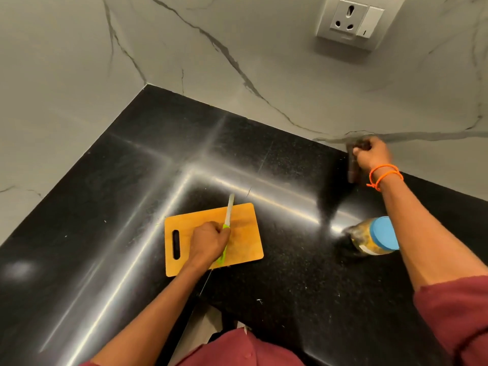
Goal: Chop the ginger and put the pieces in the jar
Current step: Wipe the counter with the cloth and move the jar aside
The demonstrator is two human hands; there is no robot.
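A wooden chopping board (245,231) with a handle slot lies on the black counter. Over the board, my left hand (208,241) grips a knife (228,210) by its green handle, the pale blade pointing away from me. No ginger shows on the board. My right hand (373,154) reaches to the back wall and holds a dark brown object (353,170), blurred, standing upright on the counter. A jar (369,240) with a blue lid and yellowish contents stands under my right forearm.
The black counter (148,180) meets grey marble walls in a corner at the back. A wall socket with a switch (355,21) is above right. An orange thread band circles my right wrist. The counter's front edge is near my body.
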